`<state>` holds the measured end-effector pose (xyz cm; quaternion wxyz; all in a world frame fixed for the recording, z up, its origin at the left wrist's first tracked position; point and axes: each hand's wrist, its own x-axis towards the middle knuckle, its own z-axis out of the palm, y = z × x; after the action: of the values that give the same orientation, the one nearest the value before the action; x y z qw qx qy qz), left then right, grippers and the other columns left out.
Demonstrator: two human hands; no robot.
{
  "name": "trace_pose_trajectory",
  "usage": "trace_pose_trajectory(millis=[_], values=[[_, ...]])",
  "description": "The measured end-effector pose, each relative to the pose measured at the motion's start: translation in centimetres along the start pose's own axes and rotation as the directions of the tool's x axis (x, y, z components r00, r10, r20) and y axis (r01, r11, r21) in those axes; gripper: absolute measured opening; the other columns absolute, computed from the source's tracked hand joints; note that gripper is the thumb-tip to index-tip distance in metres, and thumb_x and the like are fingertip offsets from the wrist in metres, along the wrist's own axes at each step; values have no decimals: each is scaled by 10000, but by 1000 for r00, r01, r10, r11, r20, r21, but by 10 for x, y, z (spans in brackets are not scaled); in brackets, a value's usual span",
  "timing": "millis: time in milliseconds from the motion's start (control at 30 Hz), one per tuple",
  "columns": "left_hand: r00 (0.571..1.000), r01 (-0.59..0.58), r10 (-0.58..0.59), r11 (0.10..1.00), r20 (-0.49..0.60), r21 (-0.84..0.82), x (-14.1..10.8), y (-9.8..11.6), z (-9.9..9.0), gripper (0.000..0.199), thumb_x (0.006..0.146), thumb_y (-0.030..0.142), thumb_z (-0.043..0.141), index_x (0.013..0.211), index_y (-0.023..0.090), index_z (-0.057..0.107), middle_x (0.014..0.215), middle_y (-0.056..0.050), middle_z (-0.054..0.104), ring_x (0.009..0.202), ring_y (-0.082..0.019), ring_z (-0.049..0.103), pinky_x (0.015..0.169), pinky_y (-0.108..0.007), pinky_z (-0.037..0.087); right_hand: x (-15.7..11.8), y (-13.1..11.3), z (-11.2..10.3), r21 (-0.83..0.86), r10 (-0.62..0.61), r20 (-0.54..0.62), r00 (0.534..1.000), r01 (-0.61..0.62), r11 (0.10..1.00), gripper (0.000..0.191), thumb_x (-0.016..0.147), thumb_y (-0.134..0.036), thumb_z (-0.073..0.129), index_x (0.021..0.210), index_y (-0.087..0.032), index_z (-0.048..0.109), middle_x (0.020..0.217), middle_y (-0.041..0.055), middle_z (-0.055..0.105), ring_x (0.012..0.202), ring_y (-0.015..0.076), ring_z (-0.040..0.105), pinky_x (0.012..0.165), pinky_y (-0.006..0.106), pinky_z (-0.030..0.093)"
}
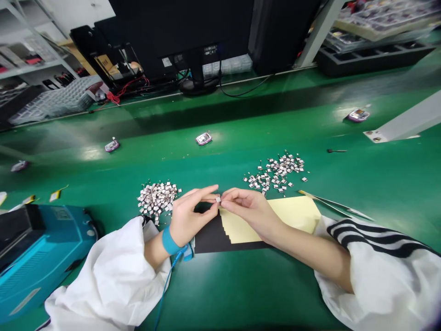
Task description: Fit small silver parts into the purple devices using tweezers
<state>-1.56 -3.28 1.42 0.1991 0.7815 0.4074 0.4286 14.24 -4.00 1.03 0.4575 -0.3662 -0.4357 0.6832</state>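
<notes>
Hands, two, each grip pinched on one shared small component, two component piles

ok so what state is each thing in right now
small part, held between left hand and right hand
left pile, closely heaped
right pile, more scattered
yellow sheets, stacked, partly over black sheet
wrist strap, worn
monitor, standing, back facing us, power unclear
middle purple-rimmed device, lying flat

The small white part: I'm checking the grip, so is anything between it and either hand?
Nothing visible is: the small white part sits where the left hand and right hand meet. The yellow paper lies below.
</notes>
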Motion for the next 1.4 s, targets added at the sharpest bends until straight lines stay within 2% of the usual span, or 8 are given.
trace_pose_trajectory(millis=[200,800,1033,1133,1233,1300,1367,1400], values=[[987,-156,158,970,6,187,-1,4,-1,404,691,83,603,1074,168,506,768,0,660,722,-101,602,727,-193,479,1,1,0,-26,-5,12,1000,5,1000,69,695,-208,621,682,-145,595,760,-8,572,760,89,538,763,221,410],[977,-210,194,943,86,258,-2,7,-1,281,730,93,557,996,152,489,751,-16,641,695,-100,596,699,-184,480,3,-3,-4,-72,78,-74,994,-83,994,208,622,-272,669,600,-129,519,628,-3,594,599,89,556,629,243,449],[978,-189,165,960,127,205,-7,10,4,195,755,132,530,941,162,482,796,-28,636,730,-104,607,676,-180,486,2,-8,-6,-347,44,1,999,-41,937,278,598,-268,675,763,-152,484,669,-4,563,615,107,556,594,249,473],[969,-141,77,954,236,264,1,7,-5,209,774,158,511,981,156,493,887,-56,625,814,-134,595,732,-222,483,4,-15,-15,-670,-91,59,994,107,734,203,678,-194,580,845,-157,470,677,1,555,598,114,550,576,251,467],[946,-81,-85,873,314,481,16,-2,-29,213,751,176,521,962,167,550,926,-79,618,875,-217,573,779,-331,462,6,-30,-25,-979,-208,85,974,121,167,190,714,-104,511,901,-132,492,700,53,572,613,173,556,553,288,433],[917,-62,-176,824,358,564,26,-8,-49,218,721,218,538,927,163,585,919,-94,623,850,-255,579,757,-356,460,4,-39,-25,-985,-235,54,971,14,-170,118,731,-94,505,847,-105,526,736,117,575,648,224,556,520,303,405],[877,-60,-224,826,424,560,32,-17,-64,188,711,270,526,856,190,615,874,-65,640,780,-239,601,698,-314,468,-2,-43,-19,-947,-228,76,971,-2,-323,26,744,-113,521,755,-101,542,746,148,561,683,242,546,500,300,394],[870,-56,-231,832,436,552,34,-22,-68,175,695,295,530,807,203,627,833,-50,649,732,-232,608,651,-294,469,-6,-42,-15,-935,-189,171,967,99,-342,31,749,-116,527,721,-113,539,727,130,556,674,226,538,496,291,393]])
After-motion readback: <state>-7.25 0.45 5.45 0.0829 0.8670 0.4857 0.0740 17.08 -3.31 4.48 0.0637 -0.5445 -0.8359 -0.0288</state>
